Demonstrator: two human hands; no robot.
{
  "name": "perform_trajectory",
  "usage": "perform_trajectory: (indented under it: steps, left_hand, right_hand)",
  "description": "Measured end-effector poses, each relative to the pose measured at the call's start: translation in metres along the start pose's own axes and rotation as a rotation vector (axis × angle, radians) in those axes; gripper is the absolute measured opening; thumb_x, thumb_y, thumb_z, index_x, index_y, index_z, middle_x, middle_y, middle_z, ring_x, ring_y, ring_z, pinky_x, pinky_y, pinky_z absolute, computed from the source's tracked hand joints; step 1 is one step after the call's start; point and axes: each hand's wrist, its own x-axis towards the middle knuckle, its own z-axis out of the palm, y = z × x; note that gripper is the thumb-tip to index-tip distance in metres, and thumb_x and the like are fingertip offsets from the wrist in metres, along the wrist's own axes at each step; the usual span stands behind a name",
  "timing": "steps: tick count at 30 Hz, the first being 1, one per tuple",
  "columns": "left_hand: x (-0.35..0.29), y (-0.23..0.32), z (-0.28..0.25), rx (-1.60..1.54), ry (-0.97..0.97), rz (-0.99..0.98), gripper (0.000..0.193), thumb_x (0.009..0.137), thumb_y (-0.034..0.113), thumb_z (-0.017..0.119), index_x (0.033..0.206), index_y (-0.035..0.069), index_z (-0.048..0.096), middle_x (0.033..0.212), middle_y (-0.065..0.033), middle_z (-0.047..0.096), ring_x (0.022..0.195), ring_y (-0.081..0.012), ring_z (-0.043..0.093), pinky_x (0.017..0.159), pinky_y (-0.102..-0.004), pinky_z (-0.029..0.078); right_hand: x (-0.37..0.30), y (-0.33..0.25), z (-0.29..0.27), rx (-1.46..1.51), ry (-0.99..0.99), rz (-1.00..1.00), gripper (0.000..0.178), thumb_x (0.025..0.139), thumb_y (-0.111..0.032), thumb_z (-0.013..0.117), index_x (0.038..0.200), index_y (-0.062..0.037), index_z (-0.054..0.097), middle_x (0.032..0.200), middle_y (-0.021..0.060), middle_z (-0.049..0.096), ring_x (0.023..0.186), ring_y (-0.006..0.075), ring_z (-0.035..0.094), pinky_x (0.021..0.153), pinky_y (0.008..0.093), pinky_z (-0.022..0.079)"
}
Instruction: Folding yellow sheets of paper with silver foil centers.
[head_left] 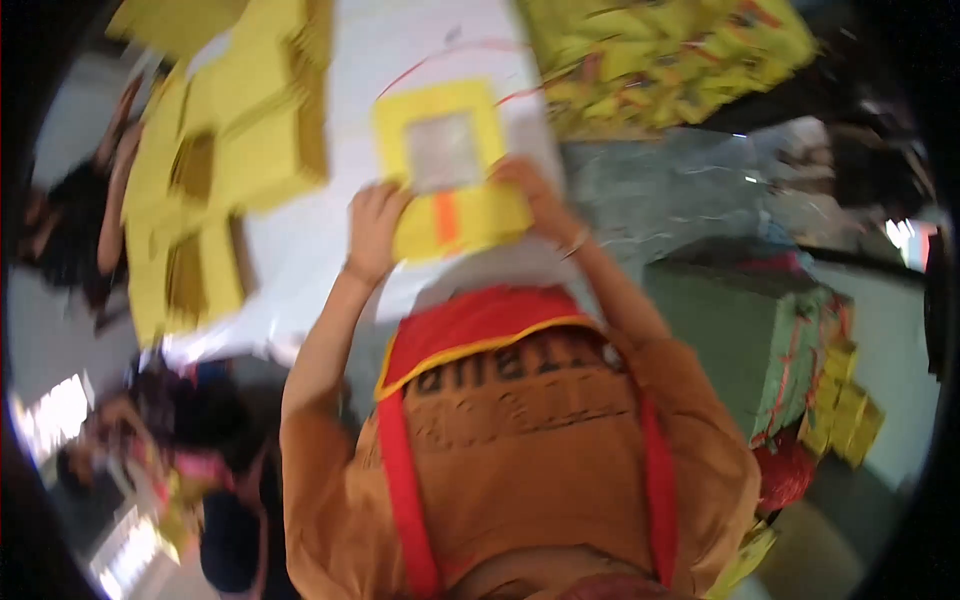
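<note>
A yellow paper packet (pixel 475 215) with a pale rectangular window and an orange strip below it lies over the white tabletop in front of me. My left hand (pixel 376 228) grips its left edge, fingers bent against the paper. At the opposite side my right hand (pixel 538 196) has its fingers closed on the right edge. The picture is blurred, so whether the packet is flat or partly folded is hard to make out.
Stacks of yellow paper pieces (pixel 255 150) stand on the white table (pixel 300 245) to the left. A large heap of yellow packets (pixel 660 60) lies at the far right. A green box (pixel 725 335) sits to my right. Other people (pixel 95 200) are along the left side.
</note>
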Motion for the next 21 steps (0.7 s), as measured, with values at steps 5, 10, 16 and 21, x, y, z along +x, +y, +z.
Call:
perform_trajectory:
  steps: [5, 10, 16, 21]
  left_hand:
    - [-0.012, -0.012, 0.018, 0.11, -0.019, -0.078, 0.039, 0.074, 0.023, 0.057, 0.11, 0.008, 0.057, 0.112, -0.0136, 0.053, 0.105, -0.033, 0.046, 0.091, -0.0433, 0.033]
    - [-0.002, 0.008, 0.011, 0.209, 0.04, 0.008, 0.037, 0.075, 0.021, 0.058, 0.112, 0.015, 0.06, 0.116, -0.0082, 0.053, 0.104, -0.0294, 0.046, 0.089, -0.0422, 0.032]
    - [0.011, 0.006, -0.007, 0.214, 0.016, 0.031, 0.038, 0.075, 0.021, 0.058, 0.113, 0.015, 0.061, 0.115, -0.0064, 0.055, 0.104, -0.0283, 0.046, 0.091, -0.0423, 0.03]
    - [0.013, 0.013, -0.029, 0.181, 0.016, 0.144, 0.036, 0.078, 0.016, 0.053, 0.113, 0.011, 0.061, 0.115, -0.0081, 0.056, 0.105, -0.0286, 0.048, 0.089, -0.0411, 0.033]
  right_hand:
    - [0.012, 0.003, 0.009, 0.005, 0.072, -0.094, 0.021, 0.076, -0.024, 0.065, 0.092, -0.0127, 0.058, 0.1, 0.0067, 0.057, 0.1, 0.0261, 0.051, 0.086, 0.0388, 0.037]
    - [0.004, -0.01, 0.002, -0.079, -0.002, 0.029, 0.017, 0.079, -0.029, 0.061, 0.092, -0.0177, 0.06, 0.106, 0.0046, 0.054, 0.103, 0.0255, 0.047, 0.09, 0.04, 0.032]
    - [0.023, -0.032, -0.007, -0.471, 0.002, -0.06, 0.022, 0.082, -0.027, 0.059, 0.103, -0.0238, 0.062, 0.131, 0.0075, 0.045, 0.123, 0.0317, 0.036, 0.101, 0.0451, 0.025]
    - [0.024, -0.048, -0.019, -0.422, -0.04, -0.189, 0.026, 0.082, -0.024, 0.058, 0.108, -0.0241, 0.06, 0.133, 0.0033, 0.044, 0.126, 0.0272, 0.036, 0.102, 0.046, 0.024]
